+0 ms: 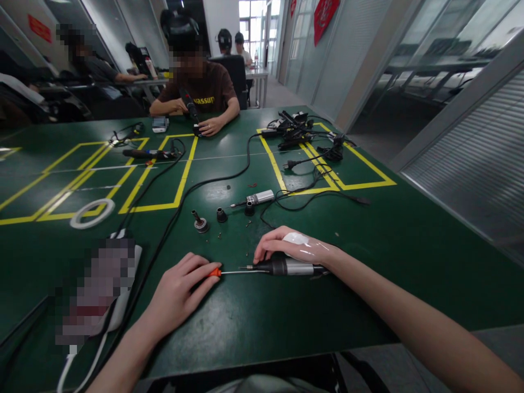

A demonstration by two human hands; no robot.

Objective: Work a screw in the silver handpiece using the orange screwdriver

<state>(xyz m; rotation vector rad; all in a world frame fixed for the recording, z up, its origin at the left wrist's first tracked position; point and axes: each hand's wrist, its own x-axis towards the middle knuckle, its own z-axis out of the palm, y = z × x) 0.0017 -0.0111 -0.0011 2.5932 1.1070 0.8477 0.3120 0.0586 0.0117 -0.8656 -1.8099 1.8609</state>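
My left hand point(184, 286) is closed round the orange handle of a screwdriver point(239, 272) lying low over the green table. Its thin metal shaft points right, alongside the nose of a black and silver electric screwdriver point(298, 267). Just behind that tool rests my right hand point(286, 245), fingers loosely curved and apart, fingertips down near the tool's bit. A clear patch of film or tape covers the back of this hand. Farther off are a silver cylindrical tool part point(262, 196), black cone-shaped caps point(221, 215) and a round metal part with a stem point(200, 222).
Tiny screws point(220, 235) are scattered before my hands. On the left are a blurred-out phone-like object point(100, 289), a white ring point(92, 213) and a black cable point(192, 188). Tangled black tools and cords point(295, 128) lie back right. Opposite, a person point(208, 87) handles another tool.
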